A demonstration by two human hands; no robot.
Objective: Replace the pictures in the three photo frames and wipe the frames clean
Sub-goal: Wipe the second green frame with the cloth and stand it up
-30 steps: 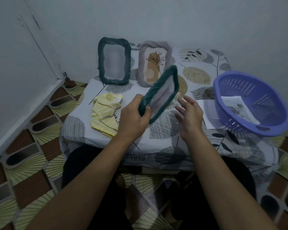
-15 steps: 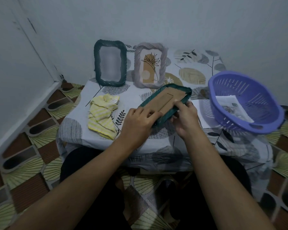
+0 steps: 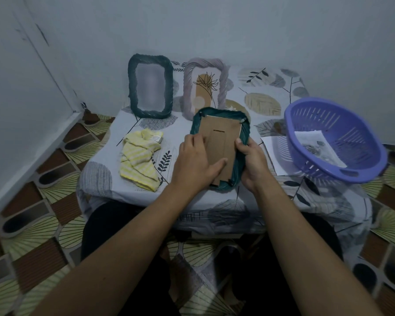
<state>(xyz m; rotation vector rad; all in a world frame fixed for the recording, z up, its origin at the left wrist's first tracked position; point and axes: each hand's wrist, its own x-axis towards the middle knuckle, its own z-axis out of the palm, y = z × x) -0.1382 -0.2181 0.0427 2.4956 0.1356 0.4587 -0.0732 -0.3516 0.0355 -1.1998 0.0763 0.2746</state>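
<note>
A teal frame (image 3: 242,133) lies face down on the low table (image 3: 100,179), its brown cardboard back (image 3: 221,144) facing up. My left hand (image 3: 196,163) rests on the left of that back, fingers spread and the thumb lying across the cardboard. My right hand (image 3: 252,163) grips the frame's right edge, thumb on the rim. Two more frames stand at the back against the wall: a dark teal one (image 3: 150,85) and a pale mauve one (image 3: 205,87) with a plant drawing.
A yellow striped cloth (image 3: 139,160) lies crumpled left of my hands. At the right a purple basket (image 3: 333,142) holds a printed picture (image 3: 317,144), and a white sheet (image 3: 274,153) lies beside it. Patterned floor surrounds the table.
The teal frame was held up tilted in my left hand, then turned face down and laid flat on the table. Both hands have come down onto it.
</note>
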